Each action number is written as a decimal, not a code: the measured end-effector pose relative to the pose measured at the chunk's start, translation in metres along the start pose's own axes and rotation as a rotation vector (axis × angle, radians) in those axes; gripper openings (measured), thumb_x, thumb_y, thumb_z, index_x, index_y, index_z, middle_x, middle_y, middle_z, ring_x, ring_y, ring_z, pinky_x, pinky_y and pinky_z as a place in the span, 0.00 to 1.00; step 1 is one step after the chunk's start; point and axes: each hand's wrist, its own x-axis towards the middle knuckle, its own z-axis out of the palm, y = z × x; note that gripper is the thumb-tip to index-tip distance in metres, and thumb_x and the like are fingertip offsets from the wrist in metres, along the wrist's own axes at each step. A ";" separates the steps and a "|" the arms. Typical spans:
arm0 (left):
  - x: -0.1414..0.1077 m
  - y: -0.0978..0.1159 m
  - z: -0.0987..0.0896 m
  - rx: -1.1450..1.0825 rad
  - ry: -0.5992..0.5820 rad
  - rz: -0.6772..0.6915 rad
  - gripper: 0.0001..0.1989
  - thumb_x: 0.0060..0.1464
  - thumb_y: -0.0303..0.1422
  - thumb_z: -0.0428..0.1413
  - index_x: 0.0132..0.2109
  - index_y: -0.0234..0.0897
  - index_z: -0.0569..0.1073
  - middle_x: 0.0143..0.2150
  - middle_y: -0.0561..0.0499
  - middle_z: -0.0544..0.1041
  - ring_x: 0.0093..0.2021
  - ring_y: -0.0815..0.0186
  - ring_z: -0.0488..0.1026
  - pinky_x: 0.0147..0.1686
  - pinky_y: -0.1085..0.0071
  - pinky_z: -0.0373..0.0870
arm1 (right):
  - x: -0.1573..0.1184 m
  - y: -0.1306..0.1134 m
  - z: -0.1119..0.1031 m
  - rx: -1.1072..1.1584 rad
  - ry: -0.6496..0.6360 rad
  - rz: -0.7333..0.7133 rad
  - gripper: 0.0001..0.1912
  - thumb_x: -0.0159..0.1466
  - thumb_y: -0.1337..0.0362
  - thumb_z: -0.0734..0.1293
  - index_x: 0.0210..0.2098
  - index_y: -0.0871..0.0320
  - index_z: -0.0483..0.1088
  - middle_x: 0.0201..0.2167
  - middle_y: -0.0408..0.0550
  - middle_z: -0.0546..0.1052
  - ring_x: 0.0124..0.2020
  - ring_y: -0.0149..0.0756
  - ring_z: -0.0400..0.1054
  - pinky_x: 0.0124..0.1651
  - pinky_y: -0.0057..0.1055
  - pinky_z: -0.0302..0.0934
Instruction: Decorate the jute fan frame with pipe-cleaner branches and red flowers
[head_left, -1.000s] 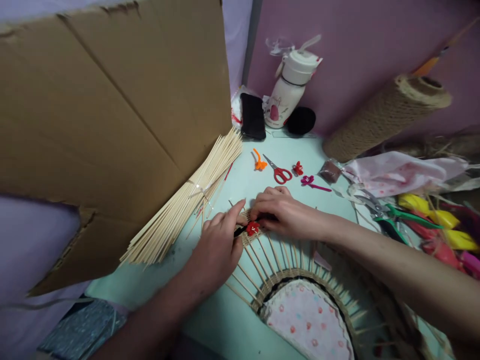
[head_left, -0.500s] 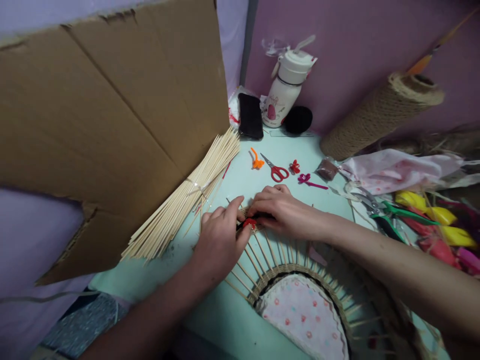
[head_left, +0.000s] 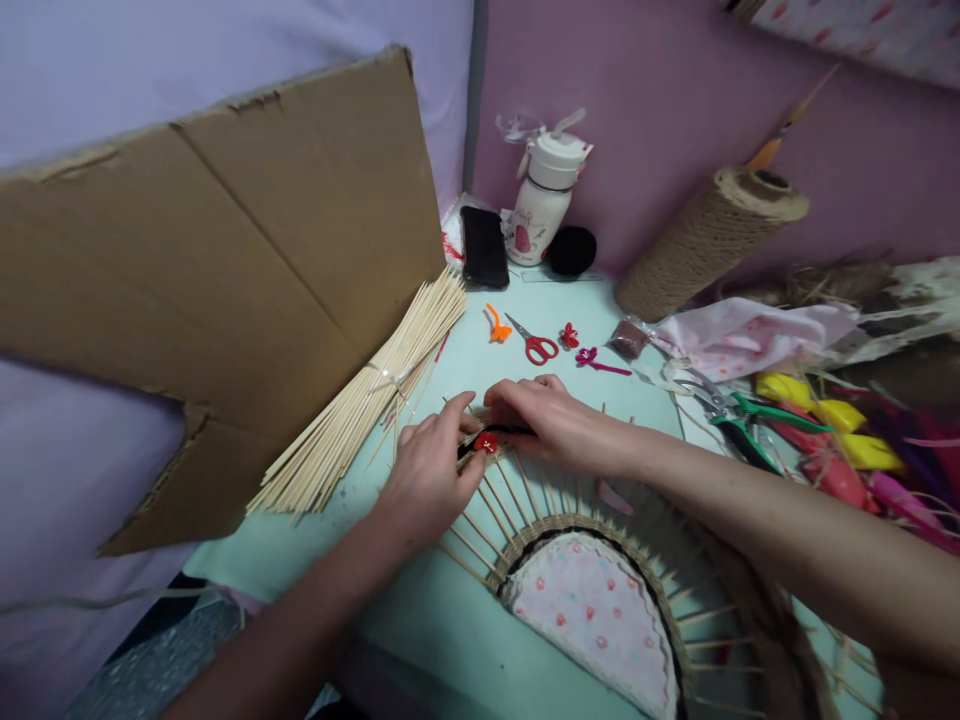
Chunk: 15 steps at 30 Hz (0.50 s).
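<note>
Your left hand [head_left: 429, 468], partly curled with the thumb apart from the fingers, grips the outer band of the woven frame [head_left: 574, 526], while your right hand [head_left: 551, 424], more tightly curled, grips it farther along, its fingertips partly hidden. The frame lies on the bench [head_left: 405, 625], and the red flower [head_left: 486, 442] sits at the band between your hands, an arrangement that probably steadies the flexible weave from both sides. The scissors [head_left: 535, 343] lie beyond, apparently within reach yet clear of your fingers.
</note>
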 end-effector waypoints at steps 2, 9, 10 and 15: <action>-0.001 -0.002 0.002 -0.023 0.006 0.012 0.26 0.56 0.28 0.53 0.61 0.40 0.58 0.49 0.46 0.77 0.48 0.58 0.73 0.51 0.54 0.63 | 0.002 -0.001 0.002 0.018 -0.006 0.008 0.10 0.64 0.69 0.63 0.45 0.57 0.60 0.39 0.47 0.77 0.39 0.37 0.65 0.49 0.36 0.45; -0.003 -0.005 0.004 -0.075 -0.005 0.031 0.27 0.56 0.26 0.52 0.61 0.41 0.57 0.48 0.49 0.76 0.50 0.59 0.72 0.54 0.55 0.62 | 0.006 -0.006 0.000 -0.001 -0.057 0.008 0.10 0.64 0.74 0.57 0.43 0.58 0.61 0.38 0.48 0.76 0.36 0.34 0.65 0.48 0.36 0.44; -0.003 -0.006 0.004 -0.079 -0.004 0.028 0.27 0.56 0.26 0.52 0.61 0.41 0.56 0.49 0.48 0.76 0.50 0.59 0.72 0.54 0.54 0.62 | 0.006 -0.006 0.000 -0.015 -0.058 0.011 0.10 0.63 0.74 0.57 0.43 0.58 0.60 0.38 0.48 0.76 0.36 0.35 0.65 0.47 0.36 0.44; -0.004 -0.009 0.005 -0.076 0.005 0.021 0.29 0.56 0.27 0.52 0.63 0.40 0.55 0.50 0.47 0.76 0.52 0.58 0.71 0.54 0.54 0.62 | 0.008 -0.002 0.007 -0.184 0.008 0.054 0.12 0.60 0.70 0.64 0.44 0.58 0.61 0.34 0.47 0.75 0.36 0.38 0.66 0.47 0.36 0.44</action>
